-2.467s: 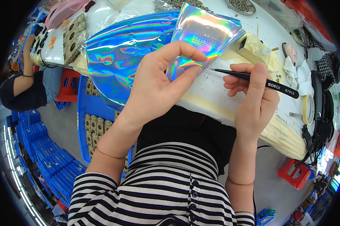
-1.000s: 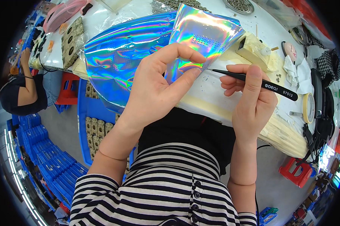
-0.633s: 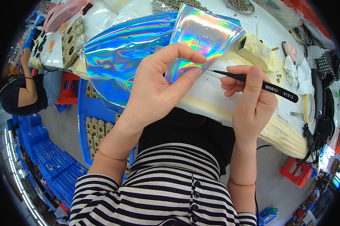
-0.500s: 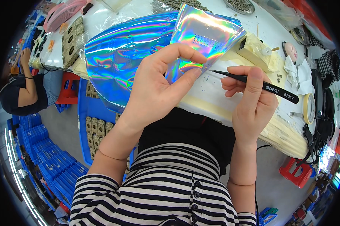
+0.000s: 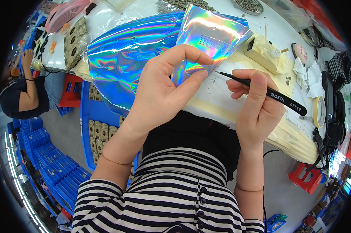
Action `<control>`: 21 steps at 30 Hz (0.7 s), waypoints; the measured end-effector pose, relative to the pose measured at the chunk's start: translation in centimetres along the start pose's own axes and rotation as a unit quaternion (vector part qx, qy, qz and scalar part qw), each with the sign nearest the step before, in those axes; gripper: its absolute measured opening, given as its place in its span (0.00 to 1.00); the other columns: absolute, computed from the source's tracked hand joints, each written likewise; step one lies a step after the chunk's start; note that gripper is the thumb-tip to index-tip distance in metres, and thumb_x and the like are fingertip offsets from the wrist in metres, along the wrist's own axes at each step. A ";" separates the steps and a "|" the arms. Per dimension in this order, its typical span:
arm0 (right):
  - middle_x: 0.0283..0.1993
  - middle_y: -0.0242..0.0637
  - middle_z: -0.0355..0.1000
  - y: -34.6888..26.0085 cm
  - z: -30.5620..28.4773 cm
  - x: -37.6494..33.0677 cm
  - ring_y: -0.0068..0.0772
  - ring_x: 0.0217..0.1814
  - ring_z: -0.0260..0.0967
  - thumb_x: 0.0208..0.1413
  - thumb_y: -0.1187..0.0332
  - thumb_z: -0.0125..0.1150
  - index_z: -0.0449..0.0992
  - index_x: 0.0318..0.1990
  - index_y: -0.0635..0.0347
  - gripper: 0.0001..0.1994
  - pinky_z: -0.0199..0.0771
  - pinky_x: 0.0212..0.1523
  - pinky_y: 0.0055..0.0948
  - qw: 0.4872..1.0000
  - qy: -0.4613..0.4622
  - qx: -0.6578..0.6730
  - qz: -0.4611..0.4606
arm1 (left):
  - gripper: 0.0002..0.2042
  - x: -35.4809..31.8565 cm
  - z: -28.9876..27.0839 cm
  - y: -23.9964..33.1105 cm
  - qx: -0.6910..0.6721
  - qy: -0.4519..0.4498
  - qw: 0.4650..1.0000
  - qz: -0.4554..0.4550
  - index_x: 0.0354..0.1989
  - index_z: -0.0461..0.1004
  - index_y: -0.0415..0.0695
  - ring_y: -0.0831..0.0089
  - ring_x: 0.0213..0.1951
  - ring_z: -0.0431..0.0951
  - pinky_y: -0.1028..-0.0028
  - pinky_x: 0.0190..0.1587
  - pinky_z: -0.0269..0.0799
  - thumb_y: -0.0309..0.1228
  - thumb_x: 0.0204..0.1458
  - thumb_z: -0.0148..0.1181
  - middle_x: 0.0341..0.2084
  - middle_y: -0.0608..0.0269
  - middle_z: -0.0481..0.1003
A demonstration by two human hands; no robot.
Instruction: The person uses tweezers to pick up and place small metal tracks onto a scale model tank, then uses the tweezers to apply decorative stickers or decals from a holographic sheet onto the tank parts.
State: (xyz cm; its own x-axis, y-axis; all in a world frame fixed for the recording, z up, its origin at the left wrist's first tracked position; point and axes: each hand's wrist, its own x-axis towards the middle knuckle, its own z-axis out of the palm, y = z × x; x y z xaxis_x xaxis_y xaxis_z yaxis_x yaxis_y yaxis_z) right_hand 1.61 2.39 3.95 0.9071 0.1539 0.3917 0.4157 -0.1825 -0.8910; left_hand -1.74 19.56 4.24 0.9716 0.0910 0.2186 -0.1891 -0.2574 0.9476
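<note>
L hand (image 5: pixel 160 93) pinches small holographic sheet (image 5: pixel 206 39) btwn thumb and index, gripping its lower edge; sheet is raised over the white worktable (image 5: pixel 222 97) and tilted toward the camera. It has a grid of tiny dots near its centre. R hand (image 5: pixel 257 105) is closed around black tweezers (image 5: pixel 265 93), pen-style grip; tip sits at the sheet's lower right edge, right by the L thumb tip, contact or not can't tell.

Rel. to the small sheet: larger holographic sheet (image 5: pixel 125 58) just to its left and behind, lying on the table, partly overlapped by it. Cream block w/ small bottle (image 5: pixel 265 54) to its right, near. Tape roll (image 5: pixel 319 112) well to the right, at table edge. Blue tray w/ brown parts (image 5: pixel 97 128) below-left, under table level. Another person (image 5: pixel 24 93) seated far left.
</note>
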 end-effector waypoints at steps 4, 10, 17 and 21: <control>0.26 0.40 0.76 0.2 -0.1 0.0 0.22 0.25 0.71 0.70 0.63 0.42 0.77 0.36 0.71 0.21 0.71 0.29 0.19 1.000 0.000 0.006 0.004 | 0.08 0.1 -0.1 0.0 0.007 0.003 1.000 0.008 0.41 0.76 0.37 0.78 0.39 0.76 0.79 0.43 0.71 0.21 0.52 0.59 0.36 0.62 0.78; 0.25 0.39 0.76 0.1 0.0 0.0 0.21 0.24 0.70 0.70 0.62 0.42 0.77 0.35 0.71 0.21 0.70 0.29 0.19 1.000 0.010 0.000 0.011 | 0.08 0.0 0.0 0.1 0.000 0.005 1.000 -0.001 0.41 0.76 0.36 0.78 0.39 0.76 0.79 0.43 0.71 0.21 0.52 0.60 0.36 0.62 0.78; 0.25 0.39 0.76 0.1 0.1 0.0 0.21 0.24 0.70 0.70 0.62 0.42 0.77 0.35 0.71 0.21 0.70 0.28 0.19 1.000 0.018 -0.011 0.008 | 0.08 0.0 0.0 -0.1 0.002 0.000 1.000 0.007 0.42 0.76 0.36 0.81 0.39 0.75 0.81 0.42 0.71 0.20 0.53 0.60 0.37 0.64 0.77; 0.25 0.39 0.76 -0.1 0.1 0.0 0.21 0.24 0.71 0.70 0.62 0.42 0.77 0.35 0.71 0.21 0.70 0.28 0.19 0.999 0.025 -0.029 0.008 | 0.08 0.0 -0.1 0.0 -0.016 0.000 1.000 -0.003 0.42 0.76 0.37 0.81 0.39 0.75 0.82 0.41 0.71 0.20 0.53 0.59 0.37 0.64 0.77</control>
State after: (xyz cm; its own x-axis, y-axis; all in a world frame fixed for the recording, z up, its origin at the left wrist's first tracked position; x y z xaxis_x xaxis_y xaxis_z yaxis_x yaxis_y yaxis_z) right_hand 1.58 2.51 3.98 0.9150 0.1027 0.3901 0.4034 -0.2405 -0.8829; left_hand -1.77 19.64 4.23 0.9726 0.0916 0.2136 -0.1885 -0.2268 0.9555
